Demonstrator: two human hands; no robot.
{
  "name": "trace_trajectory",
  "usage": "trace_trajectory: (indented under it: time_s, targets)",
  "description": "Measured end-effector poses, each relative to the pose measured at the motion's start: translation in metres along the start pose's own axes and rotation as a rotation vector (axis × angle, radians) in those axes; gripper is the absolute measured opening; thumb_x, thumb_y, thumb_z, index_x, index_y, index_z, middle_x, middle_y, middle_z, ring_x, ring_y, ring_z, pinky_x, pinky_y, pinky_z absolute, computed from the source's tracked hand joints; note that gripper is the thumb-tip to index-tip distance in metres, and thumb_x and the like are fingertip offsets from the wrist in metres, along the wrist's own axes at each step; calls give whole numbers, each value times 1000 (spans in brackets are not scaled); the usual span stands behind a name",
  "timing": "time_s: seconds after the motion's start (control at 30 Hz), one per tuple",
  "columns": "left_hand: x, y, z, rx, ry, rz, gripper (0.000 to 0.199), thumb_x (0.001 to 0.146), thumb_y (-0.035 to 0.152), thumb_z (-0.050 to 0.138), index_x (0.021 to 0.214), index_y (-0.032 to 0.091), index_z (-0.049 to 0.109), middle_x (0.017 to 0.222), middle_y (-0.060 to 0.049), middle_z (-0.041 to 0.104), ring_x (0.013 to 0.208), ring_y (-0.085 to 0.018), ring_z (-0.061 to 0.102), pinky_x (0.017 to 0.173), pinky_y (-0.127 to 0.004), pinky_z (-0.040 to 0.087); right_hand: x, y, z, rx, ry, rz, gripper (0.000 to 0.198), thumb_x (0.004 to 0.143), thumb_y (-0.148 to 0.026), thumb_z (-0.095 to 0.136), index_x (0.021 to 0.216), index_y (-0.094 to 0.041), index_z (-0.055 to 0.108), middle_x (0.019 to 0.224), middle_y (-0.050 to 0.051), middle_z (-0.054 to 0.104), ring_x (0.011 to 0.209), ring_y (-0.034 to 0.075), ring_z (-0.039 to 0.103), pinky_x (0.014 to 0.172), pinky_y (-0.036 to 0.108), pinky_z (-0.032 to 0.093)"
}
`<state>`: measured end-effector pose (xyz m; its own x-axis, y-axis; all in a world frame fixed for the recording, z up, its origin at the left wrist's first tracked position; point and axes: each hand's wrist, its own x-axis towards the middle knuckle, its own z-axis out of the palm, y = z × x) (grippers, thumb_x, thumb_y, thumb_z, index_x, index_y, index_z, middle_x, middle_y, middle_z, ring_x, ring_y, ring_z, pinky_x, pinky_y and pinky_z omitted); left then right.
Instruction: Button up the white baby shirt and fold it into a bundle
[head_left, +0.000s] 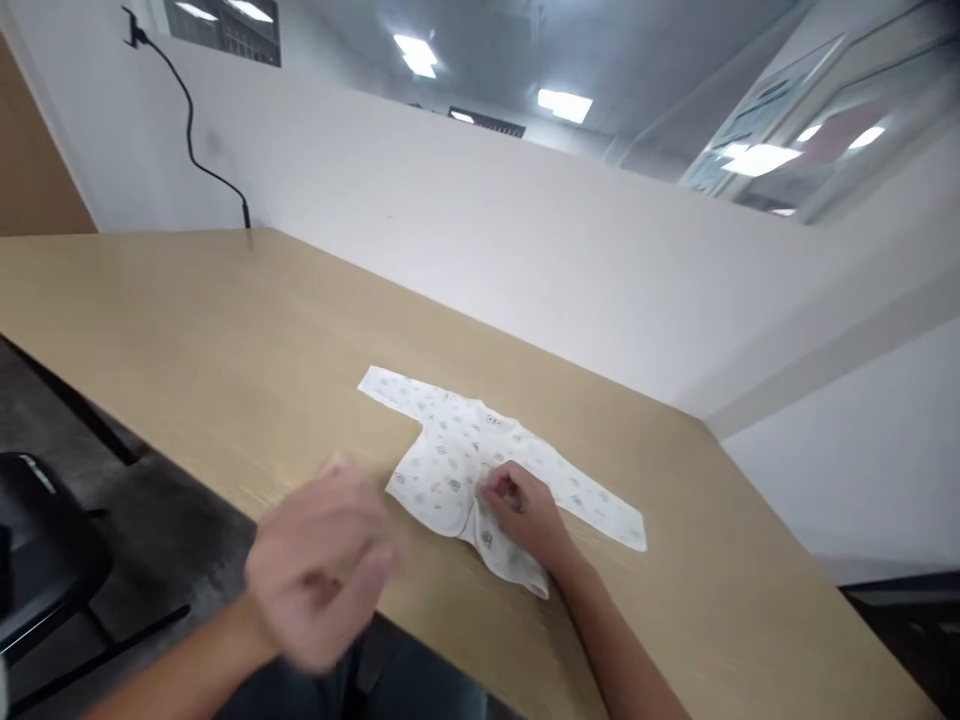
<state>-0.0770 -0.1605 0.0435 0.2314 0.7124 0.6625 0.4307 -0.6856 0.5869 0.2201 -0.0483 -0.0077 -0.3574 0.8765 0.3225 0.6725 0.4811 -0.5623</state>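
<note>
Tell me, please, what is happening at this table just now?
A white patterned shirt lies on the table with its sleeves spread. A person's right hand is at the shirt's front, fingers curled by the middle opening; whether they pinch the cloth is unclear. The left hand, blurred, hovers near the table's edge, apart from the shirt.

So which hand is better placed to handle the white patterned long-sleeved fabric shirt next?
Right, probably: the right hand is right at the front of the shirt; the motion-blurred left hand is apart from it.
</note>
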Motion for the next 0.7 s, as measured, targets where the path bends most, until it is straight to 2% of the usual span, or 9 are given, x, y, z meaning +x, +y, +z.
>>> trace_trajectory:
  time_s: [0.03, 0.07, 0.1, 0.2, 0.3, 0.4, 0.6, 0.7]
  targets:
    - [32, -1, 3, -50, 134, -17, 31, 94, 38, 46, 82, 36, 75, 66, -5, 65, 63, -25, 60, 66, -52, 52, -1, 0, 0, 4, 15, -3, 12, 90, -30, 60, 81, -22, 58, 75, 1, 63, 69, 17, 55, 65, 30, 46]
    - [62, -4, 7, -78, 206, -8, 36, 98, 39, 44, 75, 31, 71, 66, -4, 63, 63, -22, 59, 68, -47, 52, -1, 1, -1, 10, 28, -7, 13, 90, -29, 60, 79, -22, 55, 74, 0, 61, 69, 16, 53, 65, 29, 45]
    - [88, -10, 14, -89, 218, -4, 39, 100, 40, 44, 72, 27, 67, 66, -4, 63, 64, -20, 59, 69, -43, 52, -1, 1, -1, 19, 36, -15, 15, 90, -29, 60, 78, -23, 52, 73, -1, 59, 69, 16, 52, 65, 29, 44]
    - [134, -44, 46, -130, 64, 70, 38, 101, 39, 47, 71, 22, 63, 67, -2, 62, 63, -16, 56, 64, -33, 46, -1, 0, -3, 60, 56, -56, 18, 92, -27, 58, 77, -23, 48, 73, -2, 56, 68, 15, 50, 65, 28, 42]
    - [137, -88, 78, -129, -142, 110, 32, 100, 35, 50, 76, 20, 64, 71, -1, 64, 65, -14, 55, 62, -29, 43, -1, -1, -5, 90, 88, -87, 18, 91, -24, 59, 77, -23, 47, 73, -2, 56, 68, 14, 49, 65, 27, 42]
    - [125, -120, 89, -103, -261, 125, 27, 100, 34, 51, 81, 20, 65, 74, -2, 65, 69, -15, 57, 67, -29, 45, -1, -2, -5, 110, 112, -82, 17, 91, -22, 60, 78, -23, 47, 74, -2, 56, 67, 14, 49, 64, 27, 42]
    - [123, -144, 77, -80, -283, -7, 21, 98, 35, 53, 92, 23, 69, 88, -2, 71, 76, -17, 63, 63, -26, 45, -1, -2, -6, 141, 108, -74, 17, 91, -23, 62, 79, -23, 49, 78, -1, 58, 69, 14, 50, 64, 27, 43]
    - [124, -147, 78, -52, -311, 4, 21, 98, 34, 52, 95, 23, 70, 88, -2, 71, 74, -16, 62, 63, -27, 46, 0, -3, -8, 143, 107, -56, 18, 91, -23, 61, 78, -23, 49, 77, -1, 56, 69, 14, 49, 63, 27, 42]
